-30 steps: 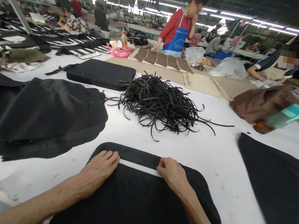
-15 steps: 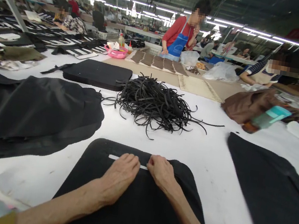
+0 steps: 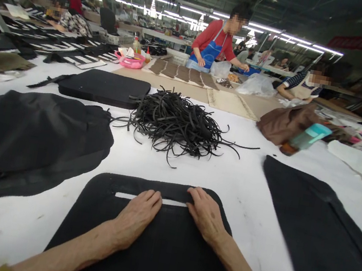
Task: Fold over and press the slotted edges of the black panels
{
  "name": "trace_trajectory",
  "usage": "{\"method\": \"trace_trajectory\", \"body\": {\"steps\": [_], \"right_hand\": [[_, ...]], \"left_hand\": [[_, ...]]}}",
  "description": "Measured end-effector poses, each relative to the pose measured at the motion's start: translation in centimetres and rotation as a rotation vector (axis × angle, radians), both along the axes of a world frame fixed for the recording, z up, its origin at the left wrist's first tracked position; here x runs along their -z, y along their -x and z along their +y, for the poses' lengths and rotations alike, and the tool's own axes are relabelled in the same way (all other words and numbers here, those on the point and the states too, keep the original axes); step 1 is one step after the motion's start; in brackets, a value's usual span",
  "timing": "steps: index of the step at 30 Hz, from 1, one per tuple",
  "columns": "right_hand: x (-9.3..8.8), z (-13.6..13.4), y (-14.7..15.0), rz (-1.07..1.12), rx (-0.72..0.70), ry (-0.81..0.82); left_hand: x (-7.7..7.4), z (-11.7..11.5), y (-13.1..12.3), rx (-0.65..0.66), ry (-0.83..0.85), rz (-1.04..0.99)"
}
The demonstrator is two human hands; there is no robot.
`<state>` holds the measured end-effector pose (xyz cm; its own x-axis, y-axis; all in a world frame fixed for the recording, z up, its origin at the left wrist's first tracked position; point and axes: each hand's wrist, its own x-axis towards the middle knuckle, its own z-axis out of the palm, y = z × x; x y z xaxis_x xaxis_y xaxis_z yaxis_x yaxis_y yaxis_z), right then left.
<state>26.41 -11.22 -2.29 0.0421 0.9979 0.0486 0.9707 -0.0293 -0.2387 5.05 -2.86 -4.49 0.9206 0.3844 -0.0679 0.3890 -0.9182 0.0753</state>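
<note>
A black fabric panel [image 3: 153,252] with rounded corners lies on the white table in front of me. Near its far edge runs a narrow slot [image 3: 174,203] that shows white. My left hand [image 3: 136,217] rests flat on the panel, its fingertips at the slot's near edge left of the middle. At the slot's right end my right hand [image 3: 207,216] presses down, fingers stretched forward. Neither hand holds anything. Beyond the panel sits a heap of black strips [image 3: 178,123].
Stacked black fabric pieces [image 3: 26,136] lie at the left, another black piece [image 3: 322,226] at the right, a black pad [image 3: 103,87] behind. A brown bag [image 3: 285,121] and teal bottle [image 3: 309,135] stand far right. A person in a blue apron [image 3: 214,43] works at the far table.
My hands came together at the slot's middle, then spread apart again. The left hand now sits near the middle and the right at the slot's right end. The view shifted rightward.
</note>
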Motion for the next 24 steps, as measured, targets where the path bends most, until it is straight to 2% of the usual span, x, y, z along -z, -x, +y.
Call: {"method": "trace_trajectory", "body": {"steps": [3,11,15,24], "right_hand": [[0.1,-0.6,-0.6,-0.078,-0.014,0.008],[1.0,-0.5,-1.6,0.059,0.020,-0.005],[0.5,-0.1,-1.9,0.073,0.012,0.063],[-0.6,0.5,-1.8,0.097,0.097,0.192]], "left_hand": [[0.1,-0.1,-0.1,-0.003,-0.027,-0.015],[0.0,-0.3,-0.2,0.008,-0.035,0.024],[0.0,-0.4,-0.2,-0.003,-0.037,0.035],[0.4,-0.5,-0.2,-0.024,-0.082,0.027]]}}
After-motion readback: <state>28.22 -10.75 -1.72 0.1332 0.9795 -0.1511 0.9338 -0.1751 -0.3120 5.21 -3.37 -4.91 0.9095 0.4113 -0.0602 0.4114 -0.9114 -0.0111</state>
